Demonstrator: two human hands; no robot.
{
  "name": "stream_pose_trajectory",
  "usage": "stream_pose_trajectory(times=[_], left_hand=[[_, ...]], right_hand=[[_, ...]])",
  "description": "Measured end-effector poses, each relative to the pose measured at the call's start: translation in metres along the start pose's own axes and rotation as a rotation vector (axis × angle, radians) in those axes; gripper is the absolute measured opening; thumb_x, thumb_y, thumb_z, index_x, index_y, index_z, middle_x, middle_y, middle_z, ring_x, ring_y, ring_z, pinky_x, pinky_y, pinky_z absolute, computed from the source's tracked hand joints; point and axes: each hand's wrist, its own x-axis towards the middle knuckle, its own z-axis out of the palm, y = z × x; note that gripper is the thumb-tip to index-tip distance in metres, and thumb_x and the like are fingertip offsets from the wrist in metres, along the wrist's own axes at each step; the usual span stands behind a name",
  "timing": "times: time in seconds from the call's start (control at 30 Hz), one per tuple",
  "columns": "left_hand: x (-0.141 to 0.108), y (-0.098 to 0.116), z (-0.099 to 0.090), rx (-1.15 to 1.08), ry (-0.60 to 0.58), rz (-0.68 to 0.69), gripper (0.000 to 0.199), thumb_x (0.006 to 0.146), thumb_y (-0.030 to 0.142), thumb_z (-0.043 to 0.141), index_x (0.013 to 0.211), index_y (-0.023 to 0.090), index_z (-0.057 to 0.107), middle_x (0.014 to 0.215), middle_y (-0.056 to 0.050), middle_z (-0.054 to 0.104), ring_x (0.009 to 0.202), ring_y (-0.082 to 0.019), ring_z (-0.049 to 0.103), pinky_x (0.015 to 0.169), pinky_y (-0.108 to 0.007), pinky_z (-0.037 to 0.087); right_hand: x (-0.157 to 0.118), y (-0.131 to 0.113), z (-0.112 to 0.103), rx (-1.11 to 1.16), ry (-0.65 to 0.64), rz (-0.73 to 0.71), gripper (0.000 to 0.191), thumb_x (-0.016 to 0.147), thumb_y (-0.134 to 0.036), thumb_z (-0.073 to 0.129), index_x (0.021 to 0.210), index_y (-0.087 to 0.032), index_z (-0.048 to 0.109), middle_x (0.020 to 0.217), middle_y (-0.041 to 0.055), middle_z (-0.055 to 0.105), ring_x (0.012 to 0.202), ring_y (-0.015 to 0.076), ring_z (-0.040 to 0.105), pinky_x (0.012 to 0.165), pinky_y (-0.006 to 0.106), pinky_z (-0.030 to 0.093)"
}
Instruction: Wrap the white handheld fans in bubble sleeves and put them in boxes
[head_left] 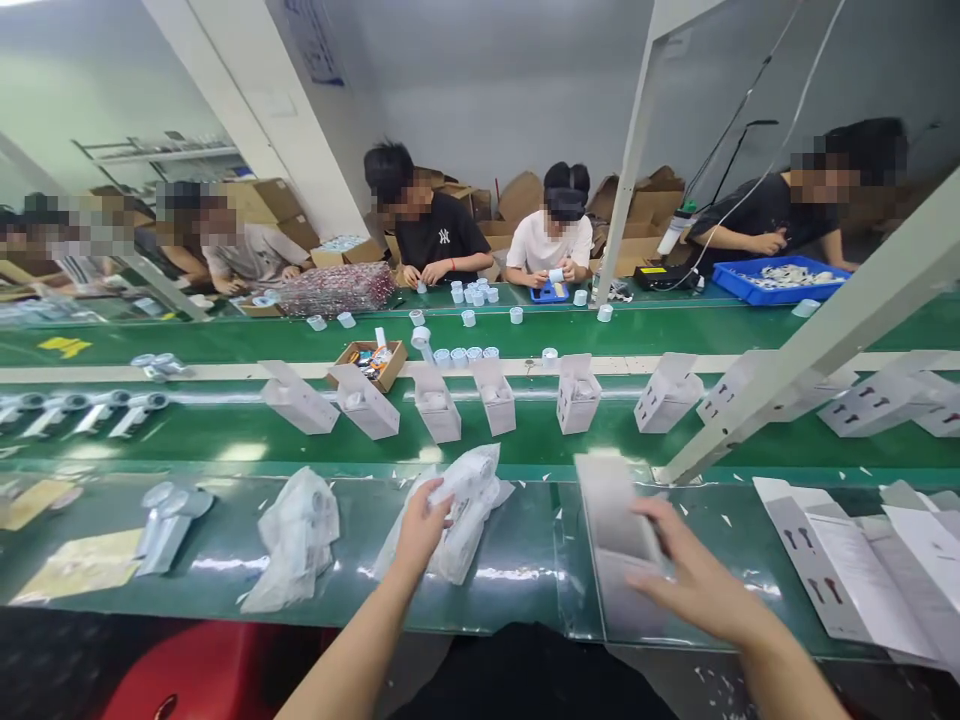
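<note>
My left hand point(424, 525) is over a clear plastic bag point(469, 510) with a whitish item inside; its fingers are bent on the bag's left side, and whether they grip it is unclear. At my right hand point(694, 575) is a white box point(619, 560), upper flap raised, blurred by motion. The thumb lies across the box's front and the fingers are at its right edge. Another bagged item point(298, 540) lies left of my left hand. Farther left rests an unbagged grey-white device point(171, 520).
Open white boxes point(577, 400) stand in a row on the green belt point(247, 440). A slanted metal post point(720, 435) rises at right. Flattened cartons point(847, 570) lie at the right. Several people work across the line, near a blue tray point(780, 285).
</note>
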Motion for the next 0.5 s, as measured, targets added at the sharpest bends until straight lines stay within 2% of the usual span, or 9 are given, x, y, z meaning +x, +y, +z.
stream_pose_trajectory(times=[0.07, 0.13, 0.2, 0.27, 0.33, 0.4, 0.43, 0.5], left_hand=[[-0.004, 0.020, -0.018, -0.123, 0.009, -0.001, 0.043, 0.069, 0.042, 0.063, 0.102, 0.014, 0.062, 0.073, -0.001, 0.060, 0.057, -0.015, 0.060, 0.053, -0.029, 0.055], [-0.013, 0.042, -0.035, -0.211, 0.032, 0.078, 0.042, 0.069, 0.045, 0.066, 0.098, 0.014, 0.062, 0.065, 0.003, 0.056, 0.051, -0.012, 0.054, 0.045, -0.024, 0.049], [-0.026, 0.063, -0.044, -0.268, -0.029, 0.193, 0.037, 0.074, 0.044, 0.065, 0.097, 0.016, 0.062, 0.062, 0.004, 0.054, 0.048, -0.011, 0.052, 0.042, -0.022, 0.045], [-0.040, 0.080, -0.043, -0.204, -0.168, 0.380, 0.029, 0.080, 0.039, 0.061, 0.100, 0.017, 0.062, 0.068, 0.002, 0.057, 0.051, -0.011, 0.053, 0.045, -0.023, 0.047], [-0.051, 0.092, -0.031, 0.018, -0.292, 0.663, 0.023, 0.083, 0.030, 0.057, 0.101, 0.018, 0.064, 0.083, -0.004, 0.060, 0.065, -0.015, 0.061, 0.057, -0.028, 0.054], [-0.060, 0.101, -0.016, 0.351, -0.378, 0.911, 0.028, 0.081, 0.022, 0.053, 0.106, 0.019, 0.066, 0.099, -0.010, 0.059, 0.081, -0.021, 0.064, 0.068, -0.035, 0.057], [-0.064, 0.106, -0.009, 0.530, -0.414, 0.974, 0.034, 0.079, 0.019, 0.051, 0.110, 0.019, 0.066, 0.103, -0.012, 0.057, 0.085, -0.024, 0.064, 0.070, -0.038, 0.057], [-0.071, 0.120, -0.001, 0.857, -0.483, 0.965, 0.043, 0.078, 0.014, 0.049, 0.118, 0.020, 0.062, 0.106, -0.013, 0.055, 0.080, -0.025, 0.064, 0.067, -0.040, 0.057]], right_hand=[[0.048, -0.007, 0.035, 0.017, 0.055, -0.098, 0.053, 0.075, -0.030, 0.062, 0.123, -0.023, 0.042, 0.131, 0.0108, 0.044, 0.124, 0.0273, 0.047, 0.108, 0.046, 0.039], [0.080, 0.000, 0.063, 0.027, 0.081, -0.138, 0.051, 0.071, -0.025, 0.065, 0.116, -0.023, 0.040, 0.126, 0.0106, 0.043, 0.118, 0.0269, 0.048, 0.106, 0.048, 0.040], [0.094, 0.012, 0.083, 0.027, 0.100, -0.191, 0.054, 0.067, -0.021, 0.068, 0.113, -0.024, 0.038, 0.125, 0.0104, 0.041, 0.120, 0.0279, 0.047, 0.105, 0.050, 0.041], [0.096, 0.023, 0.093, 0.020, 0.107, -0.270, 0.062, 0.066, -0.018, 0.070, 0.117, -0.025, 0.036, 0.128, 0.0108, 0.040, 0.125, 0.0301, 0.044, 0.106, 0.051, 0.039], [0.093, 0.031, 0.096, 0.020, 0.109, -0.331, 0.074, 0.065, -0.017, 0.073, 0.126, -0.025, 0.032, 0.131, 0.0119, 0.040, 0.130, 0.0328, 0.041, 0.109, 0.053, 0.036], [0.091, 0.038, 0.093, 0.040, 0.126, -0.342, 0.082, 0.065, -0.019, 0.074, 0.132, -0.025, 0.026, 0.131, 0.0130, 0.041, 0.128, 0.0345, 0.044, 0.107, 0.055, 0.038], [0.091, 0.040, 0.091, 0.054, 0.141, -0.337, 0.083, 0.066, -0.020, 0.074, 0.132, -0.025, 0.024, 0.130, 0.0134, 0.041, 0.126, 0.0347, 0.046, 0.105, 0.055, 0.040], [0.092, 0.045, 0.089, 0.079, 0.156, -0.340, 0.080, 0.067, -0.022, 0.074, 0.129, -0.025, 0.024, 0.129, 0.0140, 0.042, 0.120, 0.0337, 0.051, 0.100, 0.055, 0.044]])
